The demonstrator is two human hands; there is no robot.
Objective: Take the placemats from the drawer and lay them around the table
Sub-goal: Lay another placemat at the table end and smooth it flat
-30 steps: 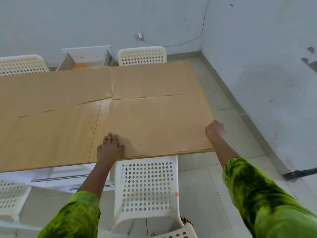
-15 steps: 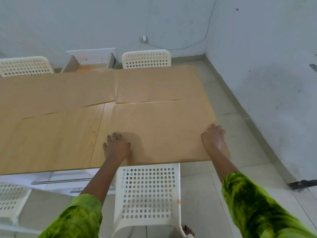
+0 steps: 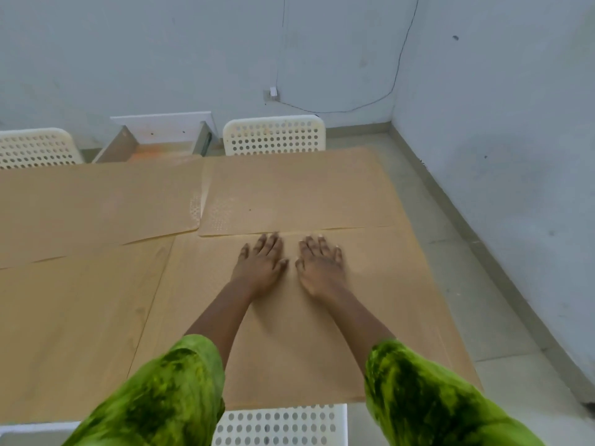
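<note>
A tan placemat [image 3: 380, 304] lies flat on the near right part of the wooden table [image 3: 80, 323]. My left hand [image 3: 261, 264] and my right hand [image 3: 320, 263] rest side by side on its far half, palms down with fingers straight. Beyond them lies a second tan placemat [image 3: 299, 191] at the far right. A third tan placemat [image 3: 93, 207] covers the far left. Behind the table an open drawer [image 3: 157, 140] stands against the wall.
White perforated chairs stand round the table: one at the far side [image 3: 273, 136], one at the far left [image 3: 35, 148], one just below me [image 3: 283, 424]. The grey wall [image 3: 515, 156] runs close along the right, with tiled floor [image 3: 467, 252] between.
Both hands have left the placemat's near edge and right corner and now lie together on its far middle. My view has moved forward over the table.
</note>
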